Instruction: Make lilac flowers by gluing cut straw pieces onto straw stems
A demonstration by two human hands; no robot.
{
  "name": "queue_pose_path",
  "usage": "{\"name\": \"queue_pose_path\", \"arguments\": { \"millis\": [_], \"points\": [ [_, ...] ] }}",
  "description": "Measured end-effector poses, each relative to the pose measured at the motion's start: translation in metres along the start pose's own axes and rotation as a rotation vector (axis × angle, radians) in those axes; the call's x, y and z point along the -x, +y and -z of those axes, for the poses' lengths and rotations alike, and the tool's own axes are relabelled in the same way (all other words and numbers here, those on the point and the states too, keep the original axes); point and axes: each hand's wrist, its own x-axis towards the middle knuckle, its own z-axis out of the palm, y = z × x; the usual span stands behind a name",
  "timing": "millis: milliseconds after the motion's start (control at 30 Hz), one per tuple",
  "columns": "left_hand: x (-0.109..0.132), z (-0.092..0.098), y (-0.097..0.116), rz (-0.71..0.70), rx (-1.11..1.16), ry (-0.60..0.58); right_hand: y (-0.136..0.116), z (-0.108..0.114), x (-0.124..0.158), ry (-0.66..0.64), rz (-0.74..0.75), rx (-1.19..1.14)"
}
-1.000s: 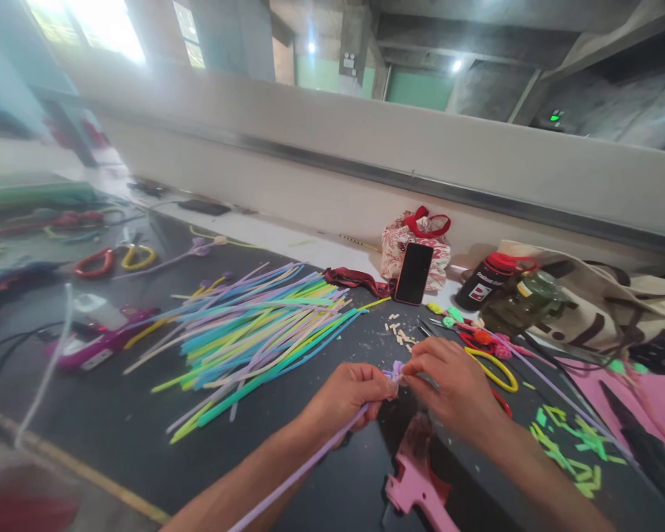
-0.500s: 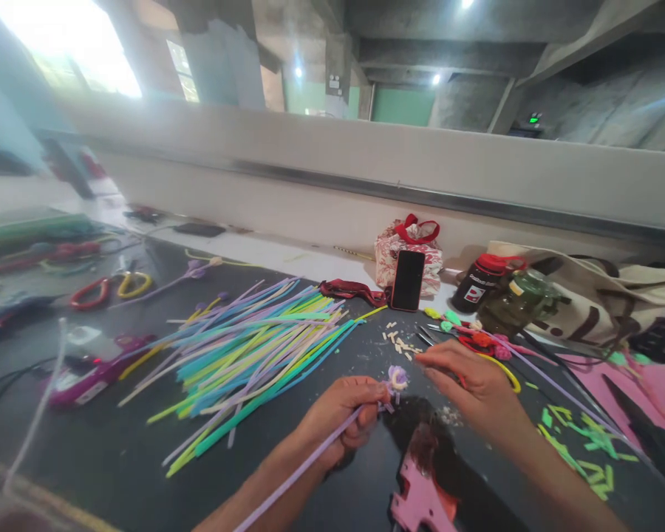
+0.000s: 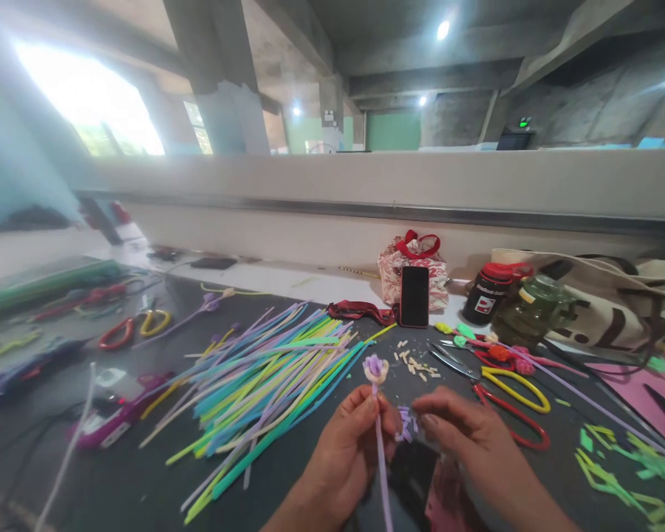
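Note:
My left hand (image 3: 350,437) is closed around the upper stem of a lilac pipe-cleaner flower (image 3: 375,366). Its purple and cream head points up above my fingers, and the lilac stem (image 3: 382,465) runs down toward me. My right hand (image 3: 468,432) hovers just to the right, thumb and index slightly apart with nothing visible between them. Beside its fingertips lie short purple cut pieces (image 3: 405,425). Partly hidden below that hand is a pink glue gun (image 3: 445,495). Scissors with red and yellow handles (image 3: 513,390) lie beyond my right hand.
Many coloured pipe cleaners (image 3: 271,384) spread across the left of the dark table. Cream bits (image 3: 415,364) lie ahead, green scraps (image 3: 615,465) at right. A phone (image 3: 414,297) leans on a patterned bag (image 3: 391,258), near a black bottle (image 3: 485,295). A purple glue gun (image 3: 116,414) sits left.
The flower has turned upright, its stem now pointing down toward me. My right hand has moved lower, uncovering the scissors. The view has shifted, with objects appearing lower and further right.

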Motion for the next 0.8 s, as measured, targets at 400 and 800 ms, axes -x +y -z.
{"name": "queue_pose_path", "arguments": {
  "millis": [400,800],
  "points": [
    [-0.004,-0.002,-0.002,0.069,0.015,0.03,-0.027,-0.045,-0.009,-0.239,-0.226,-0.607],
    [-0.009,0.006,0.004,0.178,-0.47,0.132,-0.027,-0.025,-0.008,-0.018,-0.235,-0.36]
  ]
}}
